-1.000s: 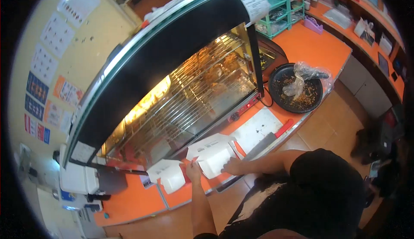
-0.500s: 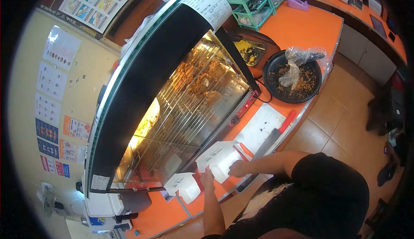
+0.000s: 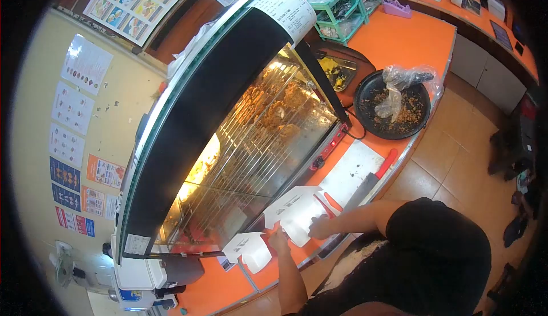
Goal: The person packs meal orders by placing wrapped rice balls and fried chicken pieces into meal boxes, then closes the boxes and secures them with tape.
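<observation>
On the orange counter, a larger white takeaway box point(image 3: 299, 220) stands with its lid up, between my two hands. My left hand point(image 3: 278, 239) has its fingers closed at the box's left edge. At its right edge my right hand point(image 3: 321, 226) touches the side, fingers bent inward; how firmly it grips is too small to tell. A smaller open white box point(image 3: 254, 257) sits to the left of my left hand. A large knife point(image 3: 363, 189) with a red handle lies right of my right hand, partly over a white board point(image 3: 349, 170).
A glass display warmer point(image 3: 245, 139) with wire racks and fried food stands behind the boxes. Right of it, a black pan point(image 3: 394, 104) holds crumbs and a plastic bag. Green shelves point(image 3: 337, 8) stand at the back. The counter's edge runs close before the hands.
The camera view has turned, so everything has shifted in the frame. Both hands stay at the larger box, with only slight finger movement.
</observation>
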The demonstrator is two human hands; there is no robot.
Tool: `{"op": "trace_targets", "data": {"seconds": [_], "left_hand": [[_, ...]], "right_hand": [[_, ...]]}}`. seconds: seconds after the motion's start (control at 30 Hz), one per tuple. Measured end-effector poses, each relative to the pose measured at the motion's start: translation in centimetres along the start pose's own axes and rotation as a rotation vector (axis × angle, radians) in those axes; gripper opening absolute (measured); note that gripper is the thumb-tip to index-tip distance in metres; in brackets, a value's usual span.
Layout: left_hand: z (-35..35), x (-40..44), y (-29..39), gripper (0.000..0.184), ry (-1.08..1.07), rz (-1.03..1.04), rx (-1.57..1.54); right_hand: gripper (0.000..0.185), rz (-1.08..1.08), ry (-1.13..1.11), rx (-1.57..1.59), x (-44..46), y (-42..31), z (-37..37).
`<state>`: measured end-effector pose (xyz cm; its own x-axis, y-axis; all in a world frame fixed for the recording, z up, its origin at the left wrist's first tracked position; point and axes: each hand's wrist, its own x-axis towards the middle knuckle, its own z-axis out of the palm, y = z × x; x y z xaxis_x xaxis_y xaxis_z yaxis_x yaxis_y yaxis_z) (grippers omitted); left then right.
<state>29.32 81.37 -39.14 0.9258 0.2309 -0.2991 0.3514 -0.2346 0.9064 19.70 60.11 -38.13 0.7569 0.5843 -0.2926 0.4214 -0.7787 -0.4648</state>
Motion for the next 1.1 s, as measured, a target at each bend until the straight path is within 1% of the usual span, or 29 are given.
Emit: {"op": "trace_targets", "data": {"seconds": [0.07, 0.1, 0.17, 0.2, 0.27, 0.3, 0.37, 0.5, 0.6, 0.67, 0.7, 0.77, 0.8, 0.87, 0.9, 0.97, 1.0, 1.03, 1.07, 1.1], "left_hand": [[0.2, 0.3, -0.1, 0.02, 0.0, -0.143, 0.017], [0.3, -0.1, -0.2, 0.02, -0.002, -0.144, 0.016], [0.5, -1.1, -0.7, 0.015, -0.093, -0.236, -0.119], [0.3, -0.9, -1.2, 0.015, -0.096, -0.236, -0.118], [0.1, -0.4, -2.3, 0.021, -0.15, -0.264, -0.209], [0.2, -0.3, -2.7, 0.021, -0.15, -0.266, -0.209], [0.1, -0.2, -3.5, 0.027, -0.168, -0.125, -0.124], [0.0, -0.4, -4.4, 0.026, -0.22, -0.162, -0.179], [0.0, -0.3, -5.1, 0.028, -0.185, -0.168, -0.184], [-0.1, -1.1, -4.8, 0.025, -0.126, -0.107, -0.154], [-0.3, -1.2, -4.9, 0.025, -0.129, -0.107, -0.153], [-1.1, -1.1, -4.9, 0.022, -0.142, -0.141, -0.064], [-1.5, -1.1, -4.9, 0.022, -0.147, -0.137, -0.064], [-2.3, -1.7, -6.0, 0.026, -0.23, -0.028, -0.207], [-2.9, -1.9, -6.3, 0.026, -0.225, -0.045, -0.21], [-4.4, -3.1, -6.9, 0.026, -0.024, 0.062, 0.024], [-4.4, -5.2, -6.4, 0.026, -0.025, 0.037, 0.034], [-4.4, -7.3, -5.5, 0.025, 0.059, 0.079, -0.081], [-4.1, -9.8, -4.0, 0.025, 0.145, 0.124, -0.194], [-3.8, -11.9, -2.8, 0.029, 0.161, 0.101, -0.156]], "right_hand": [[0.031, 0.01, -0.017, 0.045, -0.4, -0.2, -0.8], [0.031, 0.012, -0.018, 0.045, -0.3, -0.1, -0.6], [0.032, 0.024, -0.036, 0.041, 0.2, -0.1, -0.3], [0.032, 0.026, -0.034, 0.042, 0.1, -0.1, -0.4], [0.034, 0.029, -0.049, 0.029, -0.1, -0.3, -0.6], [0.034, 0.03, -0.051, 0.03, -0.2, -0.3, -0.6], [0.034, 0.031, -0.064, 0.028, -0.2, -0.4, -0.7], [0.032, 0.038, -0.043, 0.026, -0.8, -0.5, -1.0], [0.035, 0.03, -0.046, 0.008, -1.0, -0.7, -1.0], [0.037, 0.054, -0.04, 0.001, -0.8, -0.7, -0.7], [0.037, 0.057, -0.039, 0.003, -1.1, -0.8, -0.5], [0.039, -0.015, 0.19, 0.027, -1.8, -0.8, -0.1], [0.039, -0.01, 0.194, 0.025, -2.5, -0.5, -0.4], [0.036, -0.125, 0.574, 0.505, -4.8, 0.4, -1.2], [0.034, -0.009, 0.635, 0.682, -7.9, 0.2, -3.8], [0.026, 0.196, 0.863, 0.961, -9.9, 5.6, -4.2], [0.018, 0.283, 1.073, 0.988, -12.9, 7.3, -7.1], [0.013, 0.471, 1.332, 0.936, -14.0, 11.1, -7.2], [0.009, 0.471, 1.69, 0.64, -16.6, 14.0, -9.1], [0.013, 0.553, 1.798, 0.573, -19.0, 18.6, -9.0]]}}
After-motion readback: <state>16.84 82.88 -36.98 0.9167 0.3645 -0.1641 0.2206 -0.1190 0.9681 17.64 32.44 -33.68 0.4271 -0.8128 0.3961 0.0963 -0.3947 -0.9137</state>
